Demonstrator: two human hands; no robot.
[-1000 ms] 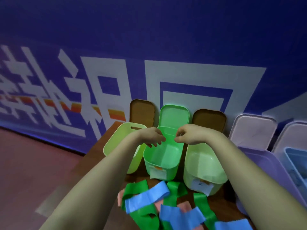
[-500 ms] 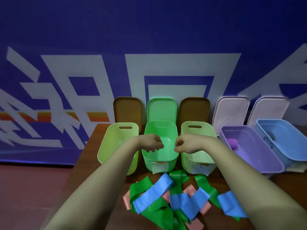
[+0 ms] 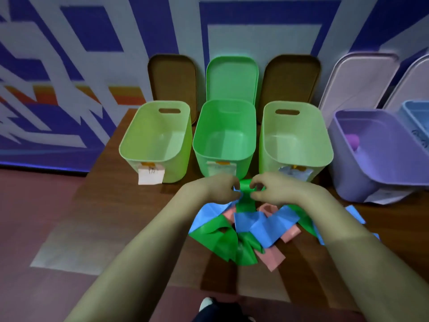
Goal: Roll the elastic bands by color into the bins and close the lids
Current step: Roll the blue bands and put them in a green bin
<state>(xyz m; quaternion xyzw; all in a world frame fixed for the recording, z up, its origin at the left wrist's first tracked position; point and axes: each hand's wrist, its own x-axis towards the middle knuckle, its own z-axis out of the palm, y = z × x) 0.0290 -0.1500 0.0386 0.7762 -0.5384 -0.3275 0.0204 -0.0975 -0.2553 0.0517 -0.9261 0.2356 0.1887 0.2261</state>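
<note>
Pinches the top end of the green band (image 3: 245, 202) between thumb and curled right fingers (image 3: 253, 184). Curls left fingers (image 3: 233, 195) in against the same end from the other side, too blurred to tell a grip from a mere touch. Holds left hand (image 3: 216, 189) and right hand (image 3: 274, 191) close together, low over the wooden surface (image 3: 139, 205), just in front of the green bin (image 3: 222, 159). Has the rest of the green band running from the fingers back toward the body, into a loose heap where blue bands (image 3: 262, 223), pink bands (image 3: 274, 256) and other green bands (image 3: 218, 240) overlap, all unrolled and flat. Shows, beyond the hands, the green bin open and bare inside, flanked by a left light-green bin (image 3: 144, 131) and a right light-green bin (image 3: 299, 145), both open too, each of the three with a paper label (image 3: 151, 176) on its front. Shows further right a purple bin (image 3: 362, 163) with a purple roll (image 3: 352, 140) inside, and the edge of a blue bin (image 3: 415, 115). Shows every lid off and leaning upright on the blue-and-white wall (image 3: 92, 66) behind its bin: a green lid (image 3: 232, 77), brown lids (image 3: 173, 82) either side of it, pale lids (image 3: 357, 80) to the right.
</note>
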